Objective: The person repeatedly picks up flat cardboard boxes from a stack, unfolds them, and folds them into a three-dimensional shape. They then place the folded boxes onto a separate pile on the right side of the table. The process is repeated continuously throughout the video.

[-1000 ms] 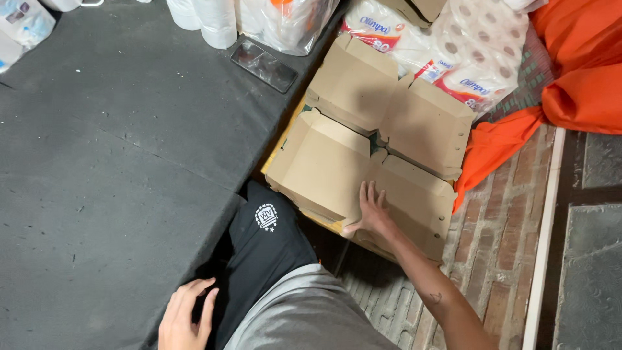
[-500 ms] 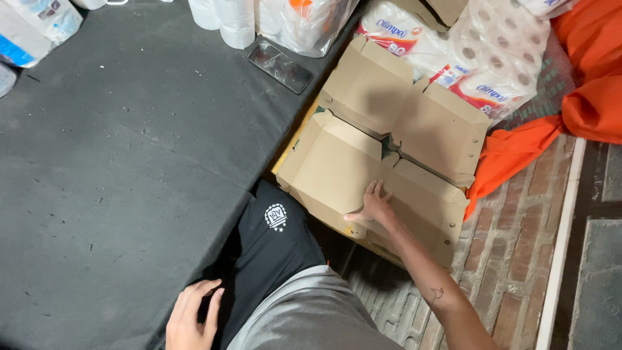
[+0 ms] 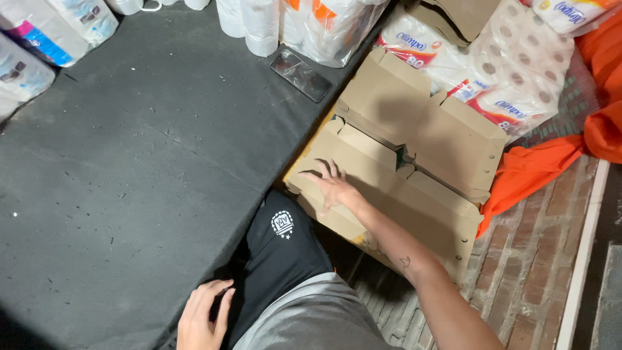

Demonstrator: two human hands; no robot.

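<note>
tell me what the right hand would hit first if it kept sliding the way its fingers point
Likely the raised cut edge of the next flap on the cardboard box. The right hand lies flat on a near flap, fingers pointing up and slightly left; depth is hard to judge.

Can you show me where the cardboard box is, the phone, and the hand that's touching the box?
cardboard box (image 3: 447, 139): head view, on its far right top flap.
phone (image 3: 301, 76): head view, middle of its dark screen.
right hand (image 3: 334, 188): head view, back of the hand, spread flat on the box's near flap.
</note>
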